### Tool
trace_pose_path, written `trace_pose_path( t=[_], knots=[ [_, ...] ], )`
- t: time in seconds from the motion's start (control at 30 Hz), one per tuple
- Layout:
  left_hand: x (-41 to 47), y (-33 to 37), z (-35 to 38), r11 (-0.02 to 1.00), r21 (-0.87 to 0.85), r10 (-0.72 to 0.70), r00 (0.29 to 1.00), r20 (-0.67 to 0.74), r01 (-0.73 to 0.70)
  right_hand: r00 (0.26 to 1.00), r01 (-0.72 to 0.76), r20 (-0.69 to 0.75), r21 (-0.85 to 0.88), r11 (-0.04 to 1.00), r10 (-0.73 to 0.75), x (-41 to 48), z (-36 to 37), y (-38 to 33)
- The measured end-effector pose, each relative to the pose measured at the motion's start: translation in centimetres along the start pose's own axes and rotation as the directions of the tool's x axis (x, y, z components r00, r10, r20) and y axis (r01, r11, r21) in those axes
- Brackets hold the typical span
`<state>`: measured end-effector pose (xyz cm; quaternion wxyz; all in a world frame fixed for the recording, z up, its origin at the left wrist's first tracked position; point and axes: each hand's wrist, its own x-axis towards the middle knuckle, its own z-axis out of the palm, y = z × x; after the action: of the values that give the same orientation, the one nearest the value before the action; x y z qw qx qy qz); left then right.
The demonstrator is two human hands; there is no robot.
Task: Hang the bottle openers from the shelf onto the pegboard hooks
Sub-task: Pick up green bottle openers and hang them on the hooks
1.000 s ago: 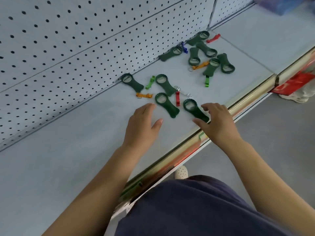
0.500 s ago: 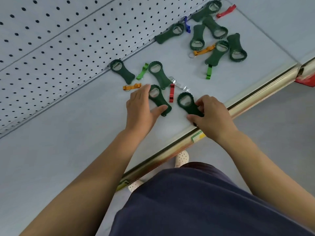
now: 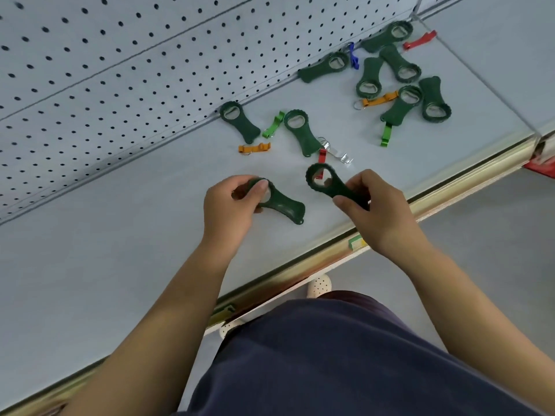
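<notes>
My left hand (image 3: 232, 210) grips a dark green bottle opener (image 3: 283, 204) by its ring end, handle pointing right, just above the shelf (image 3: 120, 250). My right hand (image 3: 377, 211) holds a second dark green opener (image 3: 327, 184) by its handle, ring end up and to the left. Two more green openers (image 3: 238, 121) (image 3: 300, 132) lie on the shelf beyond my hands. A cluster of several green openers (image 3: 399, 82) lies farther right by the pegboard (image 3: 105, 70). No hooks show on the pegboard.
Small coloured keychain openers lie among the green ones: orange (image 3: 254, 148), light green (image 3: 273, 124), red (image 3: 322, 156), silver (image 3: 338, 153), blue (image 3: 353, 55). The shelf's gold front edge (image 3: 300, 271) runs diagonally below my hands. Floor and my shoe (image 3: 319, 285) show beneath.
Both hands have closed on the two nearest green openers and lifted them off the shelf. The view has moved closer and shifted slightly.
</notes>
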<state>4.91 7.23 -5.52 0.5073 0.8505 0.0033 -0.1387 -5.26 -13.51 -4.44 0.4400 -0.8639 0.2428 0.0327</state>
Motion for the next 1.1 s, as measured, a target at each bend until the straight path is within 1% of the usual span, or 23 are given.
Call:
trace_pose_path(
  t=[0.1,0.2,0.33,0.43,0.5,0.57,0.7,0.83,0.97,1.1],
  knots=[
    [-2.1,0.0,-2.4,0.986,-0.154,-0.077,0.996,-0.051,0.068,0.998,0.060,-0.013,0.028,0.998,-0.060,-1.0,1.3,-2.1],
    [-3.8,0.0,-5.6,0.962,-0.263,-0.104,0.987,-0.122,0.069,0.990,0.138,-0.043,0.086,0.987,-0.134,-2.2,2.8,-4.6],
    [-5.7,0.6,-10.6,0.947,-0.322,-0.083,0.966,-0.247,-0.001,0.965,0.263,-0.067,0.197,0.944,-0.254,-4.1,5.1,-9.1],
    [-6.9,1.0,-14.9,0.922,-0.387,-0.119,0.935,-0.335,-0.022,0.942,0.335,-0.063,0.276,0.901,-0.331,-6.0,7.1,-12.8],
    [-7.9,1.0,-17.7,0.885,-0.459,-0.124,0.916,-0.381,-0.071,0.921,0.384,-0.063,0.321,0.866,-0.385,-7.4,8.5,-15.3],
    [-9.0,1.0,-20.5,0.861,-0.489,-0.101,0.897,-0.430,-0.137,0.893,0.438,-0.067,0.350,0.828,-0.444,-8.9,9.6,-17.7],
    [-11.1,1.3,-25.8,0.832,-0.489,-0.022,0.864,-0.502,-0.262,0.837,0.526,-0.095,0.412,0.745,-0.538,-11.7,11.5,-22.3],
    [-13.2,1.4,-30.3,0.833,-0.389,0.097,0.795,-0.598,-0.394,0.782,0.599,-0.141,0.442,0.668,-0.607,-14.5,13.4,-25.7],
    [-15.2,0.7,-33.7,0.805,-0.359,0.129,0.731,-0.670,-0.471,0.729,0.657,-0.194,0.467,0.591,-0.657,-17.3,15.3,-27.9],
    [-17.1,-0.4,-36.6,0.799,-0.296,0.176,0.674,-0.717,-0.523,0.697,0.677,-0.196,0.496,0.543,-0.690,-19.5,17.3,-29.3]
  ],
)
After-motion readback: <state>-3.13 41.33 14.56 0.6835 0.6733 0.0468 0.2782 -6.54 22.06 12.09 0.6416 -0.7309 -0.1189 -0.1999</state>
